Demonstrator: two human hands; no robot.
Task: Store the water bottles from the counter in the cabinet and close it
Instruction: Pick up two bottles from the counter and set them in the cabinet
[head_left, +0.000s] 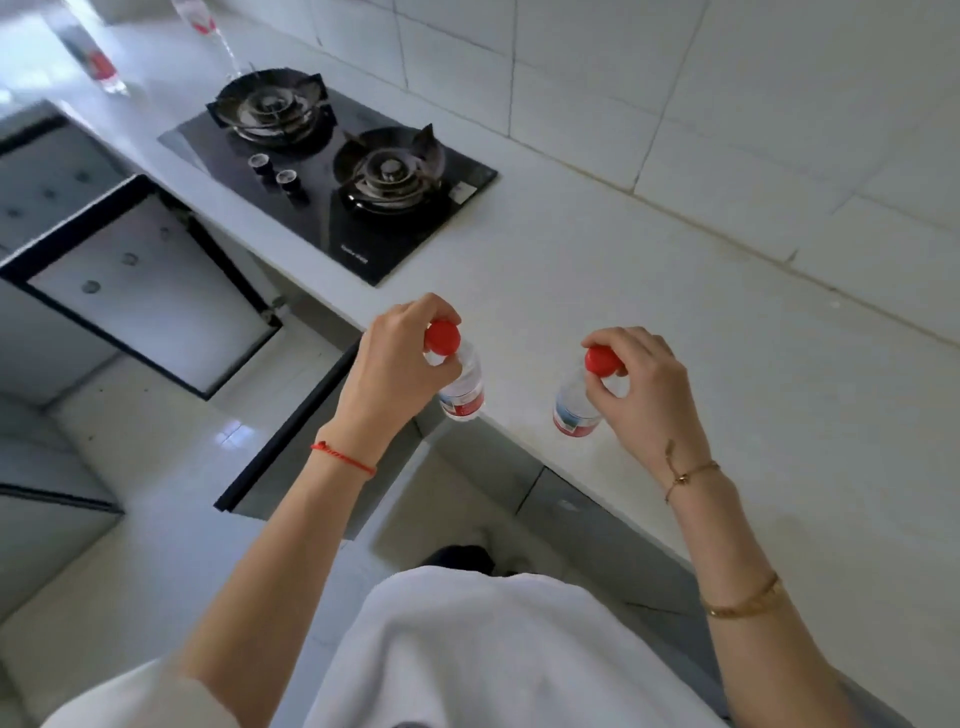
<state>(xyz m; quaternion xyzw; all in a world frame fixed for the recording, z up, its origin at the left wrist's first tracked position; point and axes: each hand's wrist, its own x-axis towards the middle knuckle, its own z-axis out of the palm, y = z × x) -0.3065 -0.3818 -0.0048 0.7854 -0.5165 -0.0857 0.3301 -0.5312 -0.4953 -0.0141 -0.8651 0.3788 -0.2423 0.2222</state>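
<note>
My left hand (395, 364) grips a clear water bottle (464, 395) by its red cap, right at the front edge of the white counter (727, 364). A second red-capped bottle (576, 410) stands upright on the counter near that edge, and my right hand (644, 379) holds it at the neck. Two more bottles (93, 57) (205, 26) stand far off at the counter's left end. Below the counter, two cabinet doors hang open: one (145, 291) under the stove, another dark-edged door (291, 426) just under my left hand.
A black two-burner gas stove (332, 176) is set into the counter to the left of my hands. White tiled wall runs behind the counter. Glossy pale floor tiles (171, 467) lie below the open doors. My white top fills the bottom of the view.
</note>
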